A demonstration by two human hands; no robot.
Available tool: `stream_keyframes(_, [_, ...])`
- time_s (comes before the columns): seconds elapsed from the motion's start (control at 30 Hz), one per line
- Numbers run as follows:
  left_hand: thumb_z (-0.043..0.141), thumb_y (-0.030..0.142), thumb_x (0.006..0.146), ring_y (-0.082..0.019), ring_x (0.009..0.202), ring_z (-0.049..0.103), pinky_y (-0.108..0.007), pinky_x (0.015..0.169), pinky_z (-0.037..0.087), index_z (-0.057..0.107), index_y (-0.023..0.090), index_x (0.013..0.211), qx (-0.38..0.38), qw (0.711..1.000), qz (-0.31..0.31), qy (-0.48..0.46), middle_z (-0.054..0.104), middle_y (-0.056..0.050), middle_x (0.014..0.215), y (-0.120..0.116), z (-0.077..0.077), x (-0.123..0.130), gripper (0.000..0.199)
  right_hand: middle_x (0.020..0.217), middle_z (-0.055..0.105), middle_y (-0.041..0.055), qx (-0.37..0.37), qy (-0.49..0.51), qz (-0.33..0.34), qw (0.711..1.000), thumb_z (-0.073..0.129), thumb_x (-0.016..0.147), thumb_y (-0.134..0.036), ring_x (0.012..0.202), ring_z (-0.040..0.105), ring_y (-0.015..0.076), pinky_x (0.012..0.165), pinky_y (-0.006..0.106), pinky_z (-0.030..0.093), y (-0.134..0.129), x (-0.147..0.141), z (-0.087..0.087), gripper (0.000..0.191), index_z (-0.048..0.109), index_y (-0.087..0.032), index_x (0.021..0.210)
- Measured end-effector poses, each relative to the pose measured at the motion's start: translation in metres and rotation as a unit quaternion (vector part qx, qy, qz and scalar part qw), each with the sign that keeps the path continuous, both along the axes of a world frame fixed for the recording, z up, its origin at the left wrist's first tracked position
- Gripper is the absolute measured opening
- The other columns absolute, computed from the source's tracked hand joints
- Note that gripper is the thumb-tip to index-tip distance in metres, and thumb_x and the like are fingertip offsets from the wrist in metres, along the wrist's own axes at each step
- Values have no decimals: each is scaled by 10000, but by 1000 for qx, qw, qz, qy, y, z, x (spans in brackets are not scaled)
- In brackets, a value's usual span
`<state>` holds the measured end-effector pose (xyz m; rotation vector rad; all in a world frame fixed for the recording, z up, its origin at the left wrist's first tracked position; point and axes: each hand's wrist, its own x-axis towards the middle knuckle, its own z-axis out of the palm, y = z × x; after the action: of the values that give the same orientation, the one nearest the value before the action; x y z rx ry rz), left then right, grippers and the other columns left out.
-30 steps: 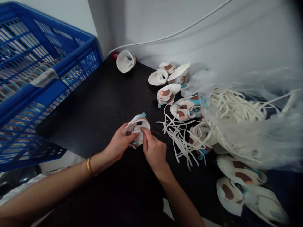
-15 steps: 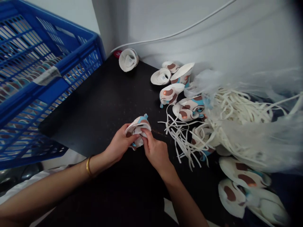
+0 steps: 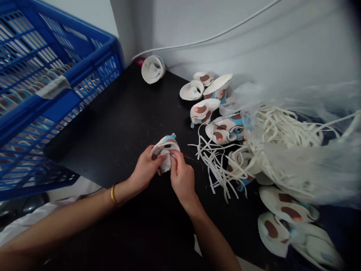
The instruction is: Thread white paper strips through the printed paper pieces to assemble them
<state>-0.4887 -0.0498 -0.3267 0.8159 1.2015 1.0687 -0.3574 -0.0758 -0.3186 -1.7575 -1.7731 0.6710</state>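
Note:
A small shoe upper (image 3: 166, 143), white with brown and light-blue patches, is held above the dark table (image 3: 124, 116), its opening facing me. My left hand (image 3: 144, 168) grips its left edge, thumb pressed inside the opening. On the right rim, my right hand (image 3: 182, 175) pinches with thumb and fingertips inside the opening. Whether a smaller piece lies between the right fingertips cannot be made out. A blue loop stands up from the upper's far edge.
Several similar shoe uppers (image 3: 200, 112) lie along the wall, with a nested stack (image 3: 153, 70) at the far corner. White strips (image 3: 217, 162) spill from a clear plastic bag (image 3: 316, 165) on the right. A blue crate (image 3: 113, 49) holding more uppers stands left. A white cable (image 3: 203, 40) crosses the wall.
Both hands keep hold of the shoe upper. It has turned and shifted slightly, and the right hand has bent in closer at the rim. The view has moved a little.

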Motion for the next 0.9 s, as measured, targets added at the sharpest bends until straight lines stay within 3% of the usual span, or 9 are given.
stream_keyframes(0.17, [718,275,748,-120,672,564,-219,582,446,645,139,1055,-21,999,-7,-26,661,-24,848,6,-2,-2,343,808,727,10,4,91,-15,996,399,1006,-283,625,668,157,585,228,441,3,-6,-1,286,597,-217,1201])
stream_keyframes(0.33, [665,171,705,-137,725,590,-223,635,456,662,137,955,-5,1000,21,-11,666,-16,824,11,-1,0,252,943,739,36,35,88,9,995,391,1005,-261,722,696,157,646,227,474,-1,-12,2,299,598,-215,1216])
stream_keyframes(0.5, [672,193,722,-120,621,573,-214,551,462,653,156,977,-49,998,-20,-39,639,6,759,7,14,-4,259,867,746,29,48,-80,39,995,396,999,-210,680,690,159,594,218,435,-9,-2,-1,352,601,-230,1284])
stream_keyframes(0.63, [655,207,757,-115,561,557,-203,493,450,663,155,971,-92,990,-57,-95,616,14,678,3,28,-13,220,716,683,30,123,-275,96,949,455,944,-131,551,615,138,489,229,341,-8,18,-8,442,609,-248,1341])
stream_keyframes(0.7, [661,185,751,-114,576,571,-197,510,455,669,148,945,-97,989,-45,-102,632,6,684,5,32,-16,198,681,645,19,151,-309,144,928,463,923,-92,534,595,135,474,243,331,-6,31,-7,495,584,-249,1377])
stream_keyframes(0.8, [670,184,753,-127,595,603,-211,568,474,662,144,882,-116,987,-14,-108,659,-7,676,11,34,-20,136,730,661,18,190,-240,179,935,479,952,-104,597,618,136,539,250,407,-11,49,1,448,553,-180,1387])
stream_keyframes(0.9, [655,223,794,-158,643,647,-241,648,498,668,139,894,-154,980,0,-126,704,-45,698,17,36,-20,131,809,695,43,274,-132,173,937,583,941,-142,670,619,142,661,270,465,-30,57,8,318,597,-118,1257])
